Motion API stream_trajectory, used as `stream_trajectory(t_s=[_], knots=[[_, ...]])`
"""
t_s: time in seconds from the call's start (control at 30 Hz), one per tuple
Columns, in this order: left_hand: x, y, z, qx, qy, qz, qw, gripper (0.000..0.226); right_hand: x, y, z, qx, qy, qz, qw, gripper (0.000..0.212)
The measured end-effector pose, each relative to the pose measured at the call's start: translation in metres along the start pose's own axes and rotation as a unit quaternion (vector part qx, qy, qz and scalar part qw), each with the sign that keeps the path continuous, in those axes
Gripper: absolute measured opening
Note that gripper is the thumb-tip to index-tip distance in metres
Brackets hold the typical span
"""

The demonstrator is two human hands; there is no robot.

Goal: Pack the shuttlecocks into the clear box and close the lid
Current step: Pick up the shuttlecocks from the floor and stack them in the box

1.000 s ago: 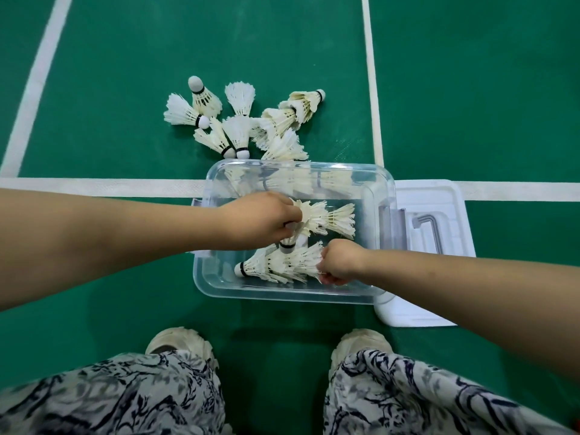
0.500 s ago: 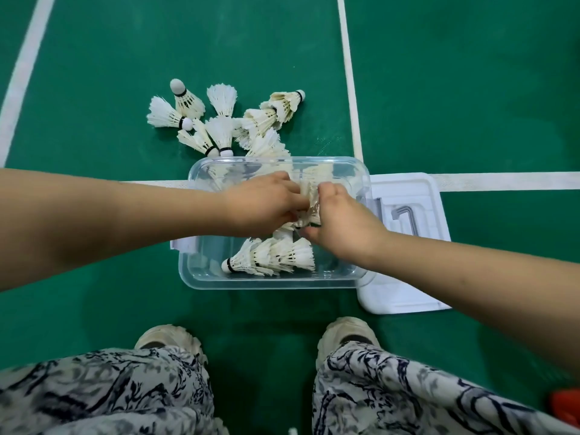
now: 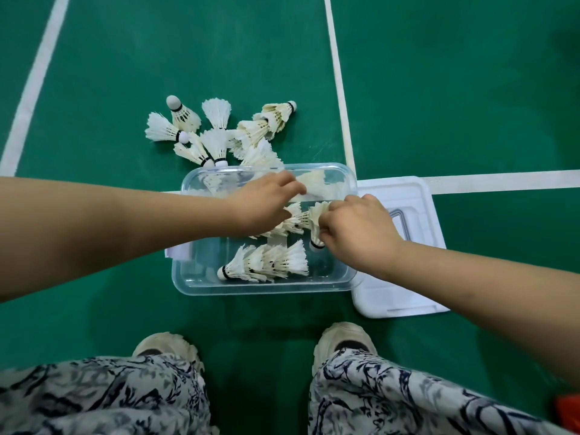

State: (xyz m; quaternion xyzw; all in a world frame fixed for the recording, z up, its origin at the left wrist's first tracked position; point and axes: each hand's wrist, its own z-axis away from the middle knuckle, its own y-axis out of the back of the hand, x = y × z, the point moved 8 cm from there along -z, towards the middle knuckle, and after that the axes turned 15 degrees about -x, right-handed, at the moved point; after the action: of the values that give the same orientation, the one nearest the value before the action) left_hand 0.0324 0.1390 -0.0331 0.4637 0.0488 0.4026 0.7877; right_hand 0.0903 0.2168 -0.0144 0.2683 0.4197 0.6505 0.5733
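While crouched over a clear plastic box (image 3: 266, 290) with rounded corners, set on the green court floor (image 3: 455, 105), reaches into it with both bare hands. Pinches with the right hand (image 3: 357, 233), fingers and thumb curled, a single white feather shuttlecock (image 3: 315, 216) close to its black-banded cork, skirt pointing away, over the right half of the box. Holds the left hand (image 3: 263, 205) loose above the far half, fingers stretched towards the far wall and closed round nothing; perhaps rests the palm on a nested row of shuttlecocks (image 3: 290, 226) lying beneath it, though hard to judge from this angle. Along the near wall, on the box bottom: a second nested row (image 3: 266, 265), on its side, cork end to the left, skirts to the right. Beyond the far wall, out on the floor: a loose cluster of white shuttlecocks (image 3: 216, 136), pointing every way, the nearest just beside the rim. To the right, flat on the floor and up against the box: a white rectangular plastic lid (image 3: 398, 196) with a grey handle (image 3: 405, 226), partly covered by the right wrist. Past the far right corner: white painted court lines (image 3: 339, 89), crossing. At the bottom of the view: two cream trainers (image 3: 345, 337), toes towards the box, and black-and-white patterned trousers (image 3: 94, 400).
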Motion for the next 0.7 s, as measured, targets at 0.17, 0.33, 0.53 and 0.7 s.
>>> stream_trajectory(t_s=[0.17, 0.33, 0.53, 0.7], knots=[[-0.001, -0.044, -0.010, -0.121, -0.015, -0.056, 0.991, 0.043, -0.012, -0.015, -0.019, -0.055, 0.021, 0.054, 0.997, 0.019], [-0.002, -0.053, -0.014, -0.117, -0.036, -0.026, 0.992, 0.055, -0.015, -0.031, -0.029, -0.120, -0.007, -0.017, 0.993, 0.016], [-0.009, -0.044, -0.013, -0.102, -0.036, 0.009, 0.994, 0.060, -0.009, -0.049, -0.044, -0.186, -0.053, -0.150, 0.970, 0.016], [-0.005, -0.056, -0.008, -0.154, -0.026, -0.016, 0.988, 0.064, -0.010, -0.085, -0.042, -0.272, -0.081, -0.315, 0.906, 0.027]])
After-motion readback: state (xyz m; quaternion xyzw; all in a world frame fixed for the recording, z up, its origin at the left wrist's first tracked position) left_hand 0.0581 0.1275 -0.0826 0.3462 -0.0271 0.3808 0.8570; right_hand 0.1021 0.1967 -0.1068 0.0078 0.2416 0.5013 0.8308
